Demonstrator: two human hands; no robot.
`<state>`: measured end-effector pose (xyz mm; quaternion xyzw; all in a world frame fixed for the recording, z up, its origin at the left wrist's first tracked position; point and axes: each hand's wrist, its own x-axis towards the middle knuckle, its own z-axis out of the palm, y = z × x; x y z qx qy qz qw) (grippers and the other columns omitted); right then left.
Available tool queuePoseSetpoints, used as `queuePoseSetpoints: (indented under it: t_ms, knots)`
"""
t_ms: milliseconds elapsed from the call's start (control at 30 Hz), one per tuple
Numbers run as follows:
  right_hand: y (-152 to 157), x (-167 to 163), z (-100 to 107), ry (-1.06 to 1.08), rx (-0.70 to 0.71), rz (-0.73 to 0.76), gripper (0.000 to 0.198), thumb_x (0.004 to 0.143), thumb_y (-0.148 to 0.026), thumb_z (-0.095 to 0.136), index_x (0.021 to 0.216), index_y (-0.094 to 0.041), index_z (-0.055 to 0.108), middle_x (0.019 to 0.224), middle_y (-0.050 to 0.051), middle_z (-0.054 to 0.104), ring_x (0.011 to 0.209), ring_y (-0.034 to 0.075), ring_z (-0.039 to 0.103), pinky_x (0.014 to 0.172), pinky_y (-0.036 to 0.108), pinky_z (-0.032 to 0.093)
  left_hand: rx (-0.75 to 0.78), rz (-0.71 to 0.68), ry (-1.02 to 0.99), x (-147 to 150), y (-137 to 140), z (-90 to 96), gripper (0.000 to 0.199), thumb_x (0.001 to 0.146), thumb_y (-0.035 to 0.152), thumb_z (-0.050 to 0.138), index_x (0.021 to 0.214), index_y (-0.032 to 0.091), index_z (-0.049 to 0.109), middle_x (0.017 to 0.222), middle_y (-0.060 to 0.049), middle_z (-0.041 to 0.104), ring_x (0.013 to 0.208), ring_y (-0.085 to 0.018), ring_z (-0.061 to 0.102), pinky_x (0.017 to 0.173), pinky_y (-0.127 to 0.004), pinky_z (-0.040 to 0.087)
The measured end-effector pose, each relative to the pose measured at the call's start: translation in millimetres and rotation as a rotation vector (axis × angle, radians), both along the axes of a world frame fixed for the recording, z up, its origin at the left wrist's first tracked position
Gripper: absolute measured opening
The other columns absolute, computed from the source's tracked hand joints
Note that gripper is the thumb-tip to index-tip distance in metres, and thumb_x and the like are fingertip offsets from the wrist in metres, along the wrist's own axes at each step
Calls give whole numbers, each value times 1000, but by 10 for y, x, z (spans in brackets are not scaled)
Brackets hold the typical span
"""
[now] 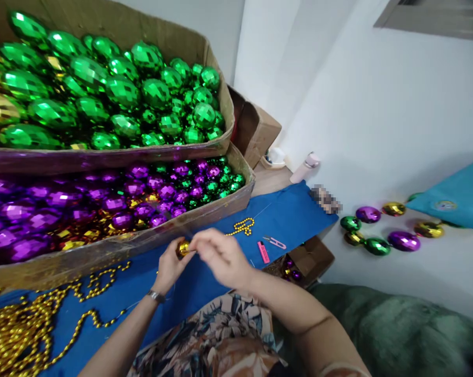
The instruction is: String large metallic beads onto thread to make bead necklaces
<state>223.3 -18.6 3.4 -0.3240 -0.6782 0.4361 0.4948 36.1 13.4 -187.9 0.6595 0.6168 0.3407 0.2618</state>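
In my left hand [169,267] I hold a shiny gold faceted bead [183,248] above the blue cloth [205,264]. My right hand [223,256] meets it from the other side, thumb and fingers pinched at the bead's edge; whatever they grip is too small to make out. A thin thread hangs faintly below the left hand. Beyond the right hand lies a short gold bead strand [243,226]. A pink lighter [263,252] and pink thread snips [274,242] rest on the cloth to the right.
A long box [236,201] of purple, gold and green beads borders the cloth, with a box [227,118] of large green ones behind. Piled gold bead strands [20,330] lie at left. A pink bottle [305,167] stands at the far end; an open carton [313,259] sits lower right.
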Motion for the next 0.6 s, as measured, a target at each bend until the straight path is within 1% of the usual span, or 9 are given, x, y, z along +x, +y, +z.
queuePoseSetpoints:
  t_ms: [100, 167, 233, 333, 400, 467, 500, 533, 600]
  knots:
    - [28, 281, 209, 258, -59, -111, 18, 97, -35, 47, 96, -22, 59, 59, -6, 45, 47, 6, 39, 45, 18, 33, -15, -7, 39, 22, 83, 28, 56, 74, 50, 64, 119, 19, 55, 107, -8, 69, 91, -26, 67, 83, -37, 53]
    - [-10, 443, 425, 465, 1, -166, 12, 96, -34, 51, 93, -26, 59, 53, -9, 34, 40, 5, 29, 42, 18, 27, -25, -8, 52, 32, 97, 3, 55, 76, 49, 64, 120, 18, 53, 108, -8, 69, 91, -26, 68, 82, -37, 53]
    - [-75, 599, 686, 612, 79, -235, 12, 95, -34, 53, 88, -26, 59, 50, -10, 29, 36, 5, 23, 41, 19, 24, -15, -6, 51, 27, 80, -43, 54, 77, 49, 63, 120, 19, 53, 110, -9, 68, 93, -26, 67, 84, -37, 53]
    - [-180, 818, 1032, 707, 151, -350, 19, 98, -34, 48, 85, -26, 59, 48, -10, 25, 33, 5, 18, 39, 20, 24, 19, -20, 60, -6, 37, -102, 54, 78, 50, 63, 121, 19, 52, 114, -10, 67, 97, -26, 66, 87, -39, 52]
    - [-222, 954, 1147, 705, 174, -460, 24, 100, -32, 42, 84, -28, 59, 47, -10, 24, 32, 5, 16, 38, 19, 24, 59, -51, 79, -35, 13, -121, 54, 78, 52, 62, 120, 19, 53, 118, -11, 65, 103, -28, 64, 90, -41, 51]
    - [-221, 1105, 1122, 664, 171, -520, 23, 100, -32, 43, 82, -29, 59, 45, -10, 22, 31, 6, 12, 36, 20, 21, 101, -75, 92, -61, -9, -133, 54, 79, 53, 61, 119, 18, 54, 119, -13, 63, 108, -29, 61, 93, -43, 49]
    - [-199, 1196, 1049, 636, 159, -512, 21, 98, -33, 46, 81, -29, 58, 44, -10, 21, 31, 6, 11, 35, 20, 19, 114, -79, 93, -72, -22, -141, 53, 80, 53, 60, 119, 18, 54, 118, -13, 64, 108, -29, 61, 93, -43, 49]
    - [-161, 1302, 935, 606, 142, -489, 18, 96, -35, 50, 81, -29, 58, 44, -11, 19, 30, 7, 10, 35, 21, 19, 117, -81, 89, -82, -37, -150, 53, 80, 53, 59, 119, 18, 54, 117, -13, 64, 107, -29, 62, 92, -43, 50]
    - [-41, 1551, 586, 497, 99, -448, 18, 92, -43, 53, 81, -28, 56, 43, -11, 17, 31, 7, 10, 37, 20, 20, 109, -94, 80, -104, -73, -174, 52, 81, 54, 58, 119, 18, 53, 114, -12, 64, 104, -29, 63, 89, -43, 51]
